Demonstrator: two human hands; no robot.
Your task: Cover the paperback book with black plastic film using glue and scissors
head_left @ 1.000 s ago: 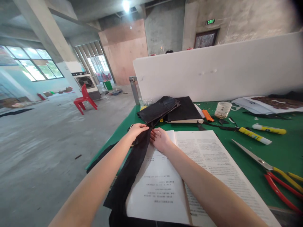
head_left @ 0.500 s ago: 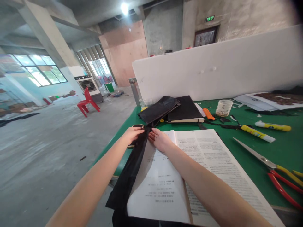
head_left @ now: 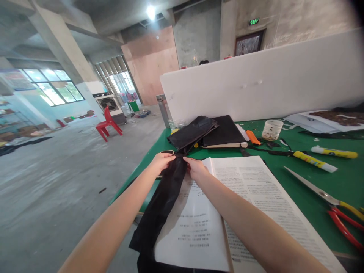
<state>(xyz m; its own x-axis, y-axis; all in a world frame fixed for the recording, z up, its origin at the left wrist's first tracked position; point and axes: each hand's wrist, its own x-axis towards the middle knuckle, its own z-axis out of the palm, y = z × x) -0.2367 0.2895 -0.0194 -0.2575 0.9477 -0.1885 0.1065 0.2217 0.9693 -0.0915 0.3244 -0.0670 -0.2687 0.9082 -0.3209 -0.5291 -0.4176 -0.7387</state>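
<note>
Black cloth (head_left: pixel 163 203) lies along the open book's (head_left: pixel 196 227) left edge, cut off below. The left hand (head_left: pixel 162 163) and right hand (head_left: pixel 196 168) pinch its far end, the left partly hiding a dark object (head_left: pixel 167 152). Scissors (head_left: pixel 324 195) leave view on the counter (head_left: pixel 348 180).

Ceiling lamp (head_left: pixel 151 12) glares (lt. side blurry), top-rt. corner dark.

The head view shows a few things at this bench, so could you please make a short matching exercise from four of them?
1. Book
2. Chair
3. Strip
4. Scissors

A. Black, between the left hand and right hand
B. On the table
C. Open, printed pages showing
D. Red, standing on the floor

Pairs: 1-C, 2-D, 3-A, 4-B
</note>
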